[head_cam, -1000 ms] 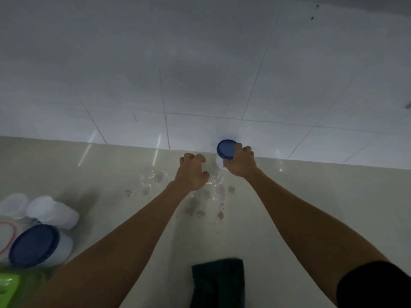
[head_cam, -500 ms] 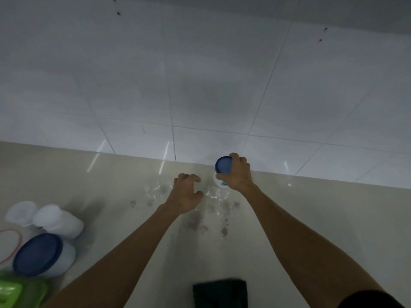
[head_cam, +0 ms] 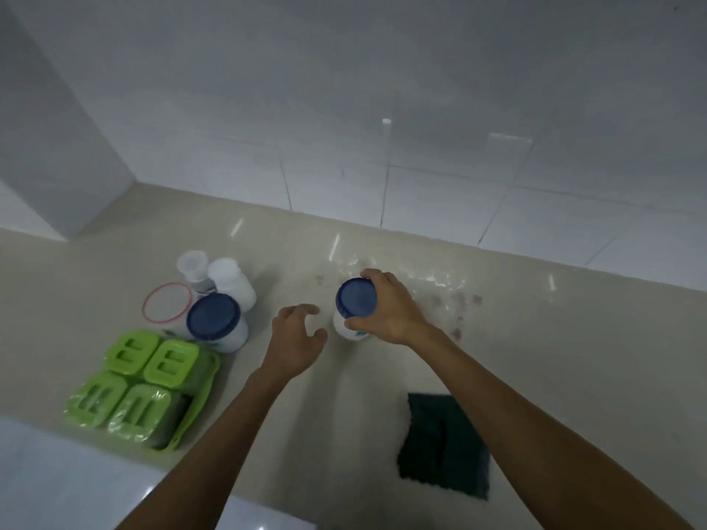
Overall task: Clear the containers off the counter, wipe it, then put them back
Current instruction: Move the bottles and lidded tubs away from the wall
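- A single wide-angle view, worn on the person's head, looks forward and steeply down on the beige surface (head_cam: 574, 357).
- It faces the tiled wall (head_cam: 382, 89) (this fills the upper half).
- Both forearms enter from below; the left hand (head_cam: 294, 346) and the right hand (head_cam: 390, 311), gripping a blue-lidded jar (head_cam: 355, 300), lie at arm's reach near the centre.

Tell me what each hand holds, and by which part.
The right hand grips the blue-lidded jar around its top, fingers and thumb at the lid's rim. The left hand holds nothing.
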A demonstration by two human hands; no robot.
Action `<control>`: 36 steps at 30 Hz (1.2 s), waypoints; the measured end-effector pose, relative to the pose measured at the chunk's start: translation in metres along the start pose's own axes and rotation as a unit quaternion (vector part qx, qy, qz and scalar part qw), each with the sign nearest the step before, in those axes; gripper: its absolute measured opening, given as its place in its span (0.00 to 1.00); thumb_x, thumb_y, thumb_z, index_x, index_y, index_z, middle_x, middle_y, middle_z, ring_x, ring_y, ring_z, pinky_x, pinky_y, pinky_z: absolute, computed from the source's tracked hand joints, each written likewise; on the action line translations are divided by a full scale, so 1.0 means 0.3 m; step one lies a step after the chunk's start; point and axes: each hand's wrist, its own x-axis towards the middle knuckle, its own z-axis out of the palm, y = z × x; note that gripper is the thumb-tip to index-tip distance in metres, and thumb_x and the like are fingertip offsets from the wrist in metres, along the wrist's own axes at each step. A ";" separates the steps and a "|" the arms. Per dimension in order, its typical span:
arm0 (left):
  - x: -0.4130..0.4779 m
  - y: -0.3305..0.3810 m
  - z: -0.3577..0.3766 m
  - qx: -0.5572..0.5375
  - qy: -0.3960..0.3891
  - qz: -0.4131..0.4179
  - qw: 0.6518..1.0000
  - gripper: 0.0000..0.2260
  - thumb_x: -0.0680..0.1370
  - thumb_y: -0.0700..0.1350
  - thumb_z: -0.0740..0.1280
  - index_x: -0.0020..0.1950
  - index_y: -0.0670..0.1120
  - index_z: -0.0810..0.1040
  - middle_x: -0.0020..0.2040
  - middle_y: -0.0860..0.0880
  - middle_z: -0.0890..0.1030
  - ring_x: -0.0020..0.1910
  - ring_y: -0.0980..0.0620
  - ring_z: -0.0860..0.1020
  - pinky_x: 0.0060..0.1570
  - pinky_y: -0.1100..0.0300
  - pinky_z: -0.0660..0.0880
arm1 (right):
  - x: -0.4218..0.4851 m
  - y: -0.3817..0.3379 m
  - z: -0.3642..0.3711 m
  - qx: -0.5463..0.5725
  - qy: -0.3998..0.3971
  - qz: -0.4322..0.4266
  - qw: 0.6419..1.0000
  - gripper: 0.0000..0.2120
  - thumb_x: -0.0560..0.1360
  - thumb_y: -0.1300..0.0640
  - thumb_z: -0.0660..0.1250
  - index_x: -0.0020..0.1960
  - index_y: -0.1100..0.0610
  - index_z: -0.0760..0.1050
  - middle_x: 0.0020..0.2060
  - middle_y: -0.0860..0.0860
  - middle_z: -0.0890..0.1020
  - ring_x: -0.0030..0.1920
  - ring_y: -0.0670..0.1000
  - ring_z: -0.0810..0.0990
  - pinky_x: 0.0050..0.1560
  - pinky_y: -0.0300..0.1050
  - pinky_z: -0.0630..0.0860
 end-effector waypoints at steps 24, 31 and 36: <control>-0.507 -0.377 -0.142 -0.009 0.034 -0.148 0.988 0.20 0.72 0.42 0.67 0.63 0.41 0.77 0.63 0.39 0.77 0.63 0.39 0.73 0.64 0.53 0.69 | -0.130 -0.432 0.557 -0.047 -0.077 -0.103 0.991 0.40 0.62 0.49 0.80 0.68 0.54 0.66 0.64 0.54 0.71 0.62 0.57 0.71 0.59 0.51 0.73; -0.494 -0.350 -0.137 -0.006 0.018 -0.117 0.993 0.20 0.72 0.43 0.67 0.64 0.42 0.76 0.65 0.41 0.76 0.66 0.41 0.71 0.66 0.53 0.68 | -0.147 -0.431 0.565 -0.043 -0.093 -0.103 0.989 0.41 0.64 0.51 0.80 0.72 0.54 0.64 0.69 0.54 0.68 0.66 0.57 0.69 0.63 0.54 0.73; -0.476 -0.323 -0.115 0.007 -0.002 -0.079 0.997 0.21 0.73 0.43 0.66 0.66 0.44 0.75 0.66 0.41 0.75 0.66 0.40 0.71 0.64 0.54 0.68 | -0.201 -0.358 0.530 -0.020 -0.059 -0.045 0.997 0.35 0.71 0.55 0.74 0.74 0.51 0.62 0.72 0.51 0.67 0.70 0.54 0.67 0.68 0.50 0.70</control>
